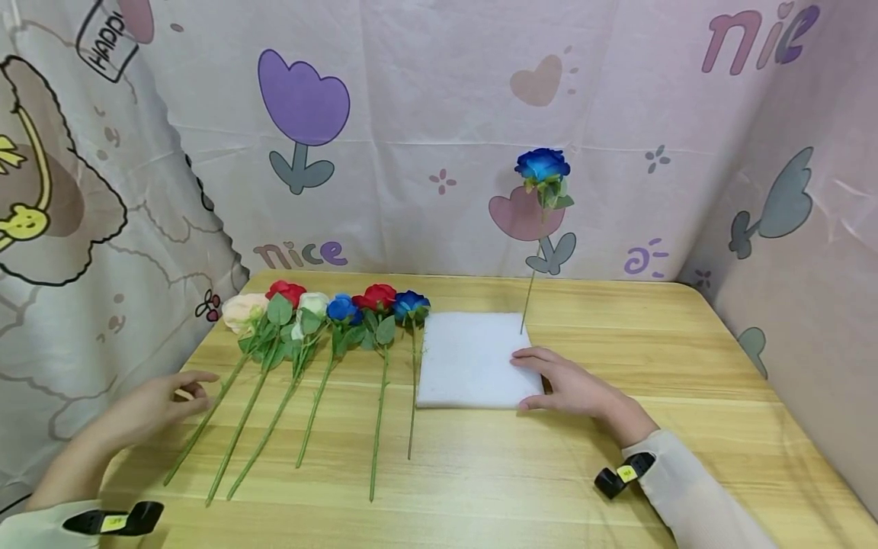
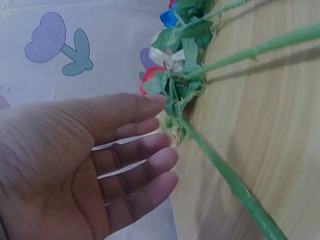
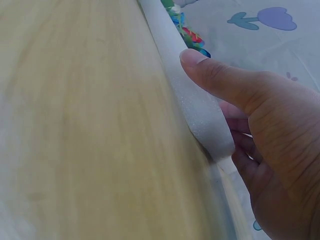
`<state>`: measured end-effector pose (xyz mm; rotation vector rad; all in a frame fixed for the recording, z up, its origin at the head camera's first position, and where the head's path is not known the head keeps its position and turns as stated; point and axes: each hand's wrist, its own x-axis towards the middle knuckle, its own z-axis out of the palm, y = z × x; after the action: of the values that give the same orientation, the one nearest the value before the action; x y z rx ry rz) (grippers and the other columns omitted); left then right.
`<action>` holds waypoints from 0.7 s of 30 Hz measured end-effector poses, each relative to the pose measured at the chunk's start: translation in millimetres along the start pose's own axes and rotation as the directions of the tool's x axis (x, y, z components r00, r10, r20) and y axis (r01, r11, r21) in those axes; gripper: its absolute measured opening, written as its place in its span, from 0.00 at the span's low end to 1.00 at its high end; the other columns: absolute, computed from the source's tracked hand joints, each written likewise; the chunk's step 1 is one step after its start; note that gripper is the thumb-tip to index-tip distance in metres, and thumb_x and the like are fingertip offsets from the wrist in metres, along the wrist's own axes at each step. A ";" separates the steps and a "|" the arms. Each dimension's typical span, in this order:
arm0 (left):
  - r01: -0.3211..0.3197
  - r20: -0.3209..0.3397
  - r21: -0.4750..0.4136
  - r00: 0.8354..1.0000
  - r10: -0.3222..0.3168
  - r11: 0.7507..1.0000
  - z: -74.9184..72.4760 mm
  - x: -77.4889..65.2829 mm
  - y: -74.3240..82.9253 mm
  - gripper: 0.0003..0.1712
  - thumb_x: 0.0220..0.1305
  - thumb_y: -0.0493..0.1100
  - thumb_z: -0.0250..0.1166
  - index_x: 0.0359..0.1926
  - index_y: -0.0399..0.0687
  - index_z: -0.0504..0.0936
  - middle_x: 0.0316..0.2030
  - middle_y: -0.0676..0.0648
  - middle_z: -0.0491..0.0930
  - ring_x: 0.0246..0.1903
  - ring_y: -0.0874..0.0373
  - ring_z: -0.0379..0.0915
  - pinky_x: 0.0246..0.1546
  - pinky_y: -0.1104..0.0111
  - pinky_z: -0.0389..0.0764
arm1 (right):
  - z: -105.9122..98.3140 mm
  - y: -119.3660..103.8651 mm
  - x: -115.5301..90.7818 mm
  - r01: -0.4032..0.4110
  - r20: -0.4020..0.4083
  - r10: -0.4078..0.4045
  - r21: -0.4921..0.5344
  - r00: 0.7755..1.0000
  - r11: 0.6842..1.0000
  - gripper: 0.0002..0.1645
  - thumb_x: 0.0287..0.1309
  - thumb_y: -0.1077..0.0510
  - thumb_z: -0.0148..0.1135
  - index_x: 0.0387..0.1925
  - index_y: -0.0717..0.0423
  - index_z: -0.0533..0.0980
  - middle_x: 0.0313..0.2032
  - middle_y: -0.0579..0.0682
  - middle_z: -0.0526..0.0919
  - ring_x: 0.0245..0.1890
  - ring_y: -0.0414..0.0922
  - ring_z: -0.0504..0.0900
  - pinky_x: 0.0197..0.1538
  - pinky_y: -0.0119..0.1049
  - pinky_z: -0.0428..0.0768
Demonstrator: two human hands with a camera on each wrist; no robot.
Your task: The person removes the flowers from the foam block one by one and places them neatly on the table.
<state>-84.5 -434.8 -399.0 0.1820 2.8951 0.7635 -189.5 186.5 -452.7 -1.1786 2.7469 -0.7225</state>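
Observation:
A white foam block (image 1: 473,362) lies flat on the table, with a blue artificial rose (image 1: 543,166) standing nearly upright in its back right corner. My right hand (image 1: 565,381) holds the block's right side, thumb by the front corner and fingers farther back. The right wrist view shows the thumb on the foam block's (image 3: 175,75) edge. At the far left, my left hand (image 1: 161,400) is beside the stem of the cream rose (image 1: 245,311). Its fingers are loosely bent and hold nothing; in the left wrist view the fingertips overlap the leaves near that green stem (image 2: 225,175).
Left of the block lie several more roses in a row: a red rose (image 1: 285,291), a white rose (image 1: 314,305), a blue rose (image 1: 343,308), another red rose (image 1: 376,297) and a darker blue rose (image 1: 411,303). Their stems point toward the front. A printed curtain (image 1: 411,99) surrounds the wooden table (image 1: 514,488).

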 end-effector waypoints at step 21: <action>-0.154 -0.078 0.002 0.985 0.154 0.988 8.4 36.0 52.8 0.30 0.70 0.51 0.61 0.64 0.35 0.71 0.46 0.43 0.81 0.47 0.44 0.77 0.45 0.47 0.78 | 0.1 0.8 1.0 0.008 0.000 -0.008 -0.002 1.000 1.000 0.48 0.53 0.35 0.69 0.67 0.59 0.69 0.67 0.50 0.66 0.69 0.51 0.62 0.69 0.48 0.62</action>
<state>-114.2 -379.7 -383.8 0.3880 2.9798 0.8189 -190.7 186.2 -453.0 -1.1907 2.7447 -0.7206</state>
